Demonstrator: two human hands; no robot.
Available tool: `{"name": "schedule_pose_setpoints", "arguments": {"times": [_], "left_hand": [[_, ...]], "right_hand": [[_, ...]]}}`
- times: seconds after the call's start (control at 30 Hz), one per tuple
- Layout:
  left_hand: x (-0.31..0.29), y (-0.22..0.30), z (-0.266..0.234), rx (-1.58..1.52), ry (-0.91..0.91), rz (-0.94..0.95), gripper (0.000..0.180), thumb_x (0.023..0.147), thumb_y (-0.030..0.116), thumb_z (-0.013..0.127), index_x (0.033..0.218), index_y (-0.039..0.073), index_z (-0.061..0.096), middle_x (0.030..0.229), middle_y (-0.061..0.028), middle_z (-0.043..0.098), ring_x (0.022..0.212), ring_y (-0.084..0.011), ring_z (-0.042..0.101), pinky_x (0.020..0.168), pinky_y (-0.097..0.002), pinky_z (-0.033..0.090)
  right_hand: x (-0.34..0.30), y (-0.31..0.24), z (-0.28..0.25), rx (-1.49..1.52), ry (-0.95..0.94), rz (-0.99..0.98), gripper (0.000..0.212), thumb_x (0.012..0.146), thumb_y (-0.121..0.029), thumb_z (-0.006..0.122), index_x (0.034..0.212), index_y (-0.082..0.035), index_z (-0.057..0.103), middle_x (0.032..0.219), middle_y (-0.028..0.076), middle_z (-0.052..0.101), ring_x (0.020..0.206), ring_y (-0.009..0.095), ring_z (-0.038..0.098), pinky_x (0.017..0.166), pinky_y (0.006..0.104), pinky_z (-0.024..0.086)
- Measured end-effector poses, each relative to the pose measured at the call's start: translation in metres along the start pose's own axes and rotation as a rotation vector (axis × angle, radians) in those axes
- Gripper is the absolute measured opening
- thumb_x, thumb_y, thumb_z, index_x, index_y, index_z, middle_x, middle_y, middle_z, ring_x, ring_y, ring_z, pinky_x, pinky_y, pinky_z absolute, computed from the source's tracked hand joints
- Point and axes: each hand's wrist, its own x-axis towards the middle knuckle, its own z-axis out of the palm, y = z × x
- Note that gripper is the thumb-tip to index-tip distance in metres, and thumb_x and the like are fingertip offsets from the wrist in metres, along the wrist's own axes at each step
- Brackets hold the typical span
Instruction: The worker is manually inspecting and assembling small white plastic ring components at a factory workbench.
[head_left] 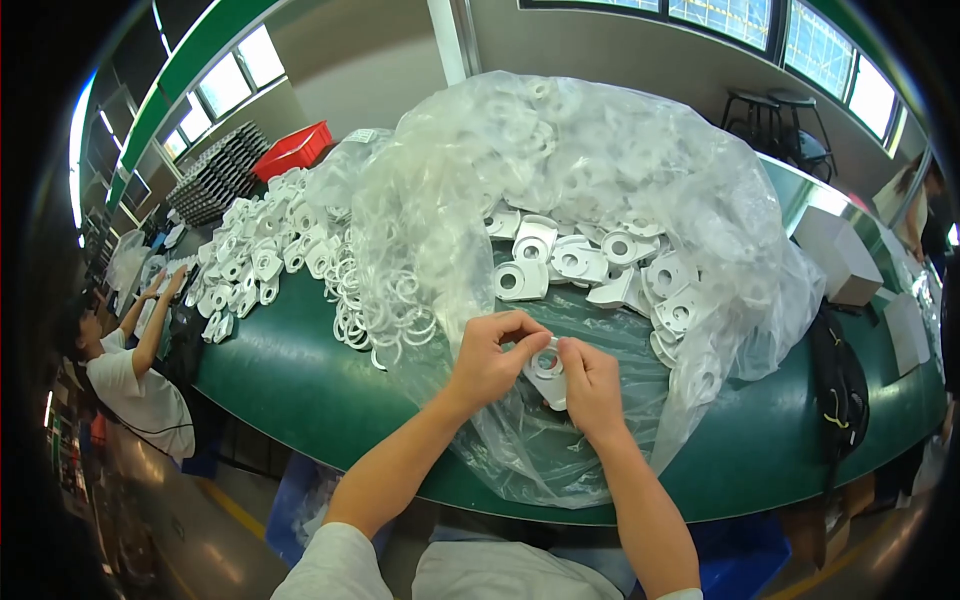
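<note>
Both my hands meet over a large clear plastic bag (pixel 600 170) spread on a green table (pixel 290 370). My left hand (pixel 492 358) and my right hand (pixel 592 385) together pinch one white plastic part (pixel 546 372) with a round hole, and a thin white ring sits at that hole under my fingertips. Just beyond my hands, inside the open bag, lies a heap of the same white holed parts (pixel 590 265). A loose pile of white rings (pixel 375 315) lies to the left of my left hand.
More white parts (pixel 255 255) are spread at the table's far left, near a red crate (pixel 293 150) and stacked grey trays (pixel 215 175). Another person (pixel 130 370) works at the left end. A black bag (pixel 840 385) and white boxes (pixel 835 255) sit right.
</note>
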Motion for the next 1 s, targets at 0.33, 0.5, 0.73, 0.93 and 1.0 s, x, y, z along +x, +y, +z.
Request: {"name": "schedule_pose_setpoints", "arguments": {"times": [0.33, 0.5, 0.73, 0.93, 1.0], "left_hand": [[0.008, 0.002, -0.002, 0.033, -0.107, 0.072, 0.019, 0.084, 0.005, 0.063, 0.101, -0.002, 0.064, 0.086, -0.0034, 0.065, 0.077, -0.0074, 0.057, 0.066, -0.0214, 0.047], [0.008, -0.004, -0.001, -0.137, -0.072, -0.069, 0.02, 0.086, 0.005, 0.061, 0.105, -0.002, 0.063, 0.086, -0.0044, 0.066, 0.075, -0.0079, 0.059, 0.063, -0.0222, 0.049], [0.006, -0.014, -0.007, -0.128, -0.008, -0.182, 0.02, 0.088, 0.008, 0.059, 0.105, -0.002, 0.061, 0.084, -0.0042, 0.065, 0.074, -0.0073, 0.059, 0.06, -0.0225, 0.05], [0.006, -0.009, 0.001, -0.216, -0.198, -0.124, 0.045, 0.079, -0.002, 0.061, 0.122, 0.001, 0.049, 0.113, -0.0079, 0.057, 0.102, -0.0137, 0.055, 0.08, -0.027, 0.05], [0.004, -0.01, 0.002, -0.221, -0.209, -0.129, 0.054, 0.075, -0.007, 0.059, 0.125, 0.003, 0.044, 0.116, -0.0081, 0.054, 0.107, -0.0159, 0.054, 0.087, -0.0296, 0.049]], "right_hand": [[0.003, 0.005, -0.002, 0.021, 0.033, -0.031, 0.03, 0.096, -0.023, 0.045, 0.082, 0.001, 0.056, 0.061, 0.009, 0.051, 0.056, 0.011, 0.044, 0.051, 0.0299, 0.036], [0.007, 0.011, -0.006, 0.293, -0.079, 0.065, 0.019, 0.094, -0.015, 0.046, 0.098, 0.0, 0.056, 0.083, 0.001, 0.058, 0.066, 0.006, 0.051, 0.057, 0.0217, 0.04], [0.003, -0.001, -0.005, 0.443, -0.206, 0.315, 0.027, 0.082, -0.001, 0.051, 0.109, 0.001, 0.053, 0.092, 0.007, 0.061, 0.072, 0.012, 0.06, 0.053, 0.0245, 0.05], [0.005, 0.005, -0.011, 0.396, -0.086, 0.209, 0.028, 0.081, -0.002, 0.051, 0.108, 0.003, 0.053, 0.091, 0.006, 0.062, 0.069, 0.01, 0.059, 0.053, 0.0231, 0.048], [0.004, 0.003, -0.009, 0.361, -0.08, 0.224, 0.028, 0.08, -0.002, 0.051, 0.108, 0.002, 0.053, 0.09, 0.006, 0.062, 0.069, 0.01, 0.058, 0.053, 0.0227, 0.048]]}}
